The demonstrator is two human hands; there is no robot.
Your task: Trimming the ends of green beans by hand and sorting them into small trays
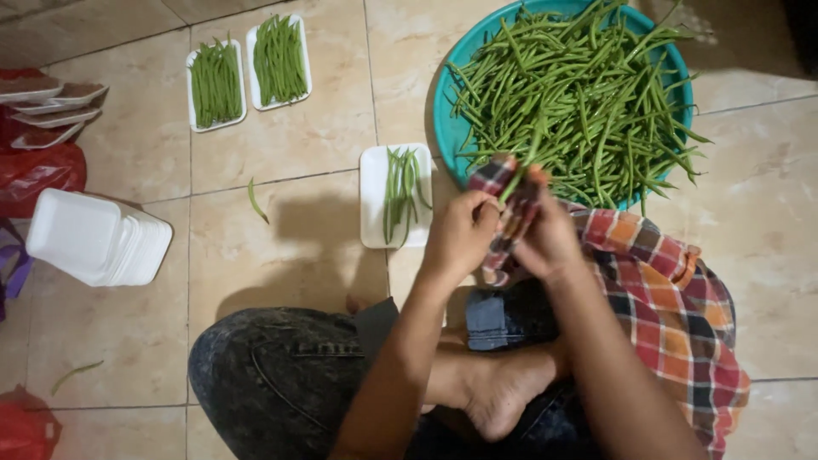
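Crossed legs in dark speckled jeans (281, 375) and a bare foot (503, 388) fill the bottom of the view, with a plaid cloth (673, 307) draped over the right knee and trailing onto the tiled floor (767, 221). Above them both forearms reach forward and meet. The left hand (460, 234) is closed, pinching the edge of the plaid cloth, and the right hand (545, 238) is closed around the same fold of cloth, which wraps a green bean (521, 179) whose end sticks up out of it. Just beyond the hands sits a teal basin (447, 128) heaped with green beans. Beside the left hand lies a white foam tray (375, 226) holding a few beans; two fuller trays (247, 72) lie farther off, well apart from it. One loose bean (256, 202) lies on the tiles, and a stack of empty white trays (98, 238) rests at the left.
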